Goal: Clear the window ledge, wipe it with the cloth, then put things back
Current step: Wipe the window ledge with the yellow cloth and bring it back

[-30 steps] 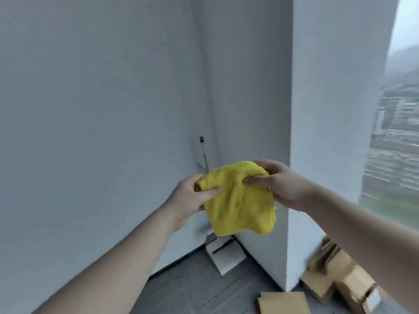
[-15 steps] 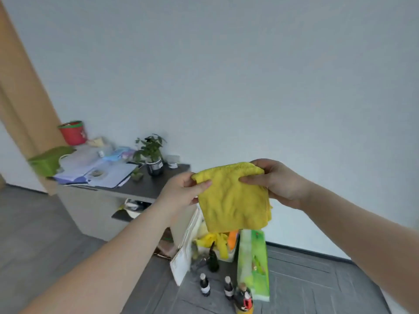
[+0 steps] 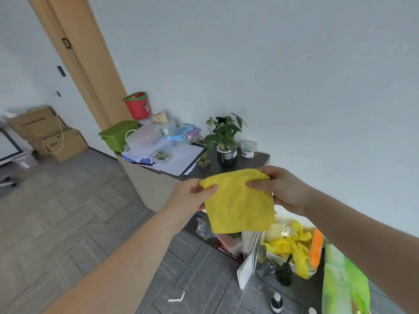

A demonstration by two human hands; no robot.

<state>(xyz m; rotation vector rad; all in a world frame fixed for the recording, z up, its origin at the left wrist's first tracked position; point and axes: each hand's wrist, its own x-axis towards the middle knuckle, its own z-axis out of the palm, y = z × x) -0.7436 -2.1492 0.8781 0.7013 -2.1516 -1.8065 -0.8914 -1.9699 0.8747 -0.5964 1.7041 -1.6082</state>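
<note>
Above a rag-filled bag (image 3: 292, 264), both hands' grips pinch the yellow cloth (image 3: 240, 202).

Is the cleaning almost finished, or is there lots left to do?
Can't tell what's done: no window ledge shows. In hand: the left hand and right hand pinch the yellow cloth up in the air. Bottles and a green bag sit on the floor, perhaps waiting to go back.

From my remote feed, no lettering is legible: labels on the plant pot (image 3: 226, 156), white tub (image 3: 248, 149) and floor bottles (image 3: 276, 303) blur.
</note>
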